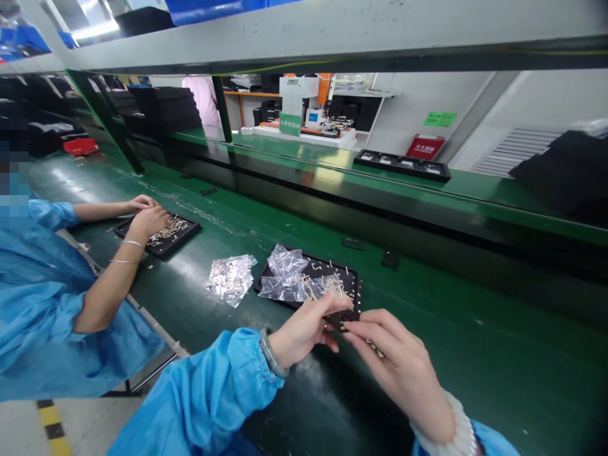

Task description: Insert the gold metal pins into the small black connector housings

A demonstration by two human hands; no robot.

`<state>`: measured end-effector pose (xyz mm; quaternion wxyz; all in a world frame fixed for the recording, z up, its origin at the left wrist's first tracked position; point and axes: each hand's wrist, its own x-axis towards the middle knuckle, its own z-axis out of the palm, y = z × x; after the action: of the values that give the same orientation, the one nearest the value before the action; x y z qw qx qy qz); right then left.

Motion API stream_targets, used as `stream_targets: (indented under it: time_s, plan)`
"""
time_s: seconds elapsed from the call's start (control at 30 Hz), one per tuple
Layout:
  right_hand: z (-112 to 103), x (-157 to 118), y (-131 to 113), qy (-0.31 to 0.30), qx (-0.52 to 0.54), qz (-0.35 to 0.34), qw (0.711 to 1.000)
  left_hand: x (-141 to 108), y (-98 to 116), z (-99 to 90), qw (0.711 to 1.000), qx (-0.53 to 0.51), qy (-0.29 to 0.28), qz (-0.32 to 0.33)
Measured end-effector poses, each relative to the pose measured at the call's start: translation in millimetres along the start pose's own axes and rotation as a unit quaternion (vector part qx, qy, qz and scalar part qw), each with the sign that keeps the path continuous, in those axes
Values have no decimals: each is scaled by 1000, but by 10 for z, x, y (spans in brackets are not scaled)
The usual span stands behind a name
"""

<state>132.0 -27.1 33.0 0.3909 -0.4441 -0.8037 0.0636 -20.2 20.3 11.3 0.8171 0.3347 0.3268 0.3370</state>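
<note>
My left hand [308, 324] holds a small, flat black piece [338, 320] between thumb and fingers, just in front of a black tray [273, 301]. My right hand [399, 361] has its thumb and fingertips pinched together at the right edge of that piece. A few small pale strips [377, 349] show beneath the right fingers; what the fingertips pinch is too small to make out. In the tray, many thin pale strips [335, 285] lie loose beside clear plastic bags [285, 272].
Another bag of small parts [231, 278] lies left of the tray. Small black pieces [353, 243] rest beyond it on the green bench [498, 335]. At left, a co-worker's hands [149, 221] are over a second tray [178, 244]. A shelf [380, 31] hangs overhead.
</note>
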Motion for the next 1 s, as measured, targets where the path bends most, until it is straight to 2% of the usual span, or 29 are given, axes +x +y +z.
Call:
stream_targets:
  time_s: [0.07,0.13,0.27,0.33,0.43,0.57,0.77,1.0]
  plan:
    - [3,-5,8,49,48,57,996,-20,20,18,999,-1,-13,46]
    - [6,-2,12,71,90,113,987,-47,29,38,992,55,-31,109]
    - [13,15,5,42,181,194,963,-75,14,54,966,179,10,186]
    - [12,21,3,22,235,238,942,-68,9,44,956,206,29,205]
    - [7,22,6,2,294,289,911,-52,21,24,944,243,27,220]
    - [6,26,10,-11,335,331,882,-49,49,7,917,302,24,260]
    - [2,53,-7,-38,436,378,816,-66,97,-21,876,369,12,310]
    - [-55,88,-3,-76,477,398,780,-89,148,-37,834,437,0,335]
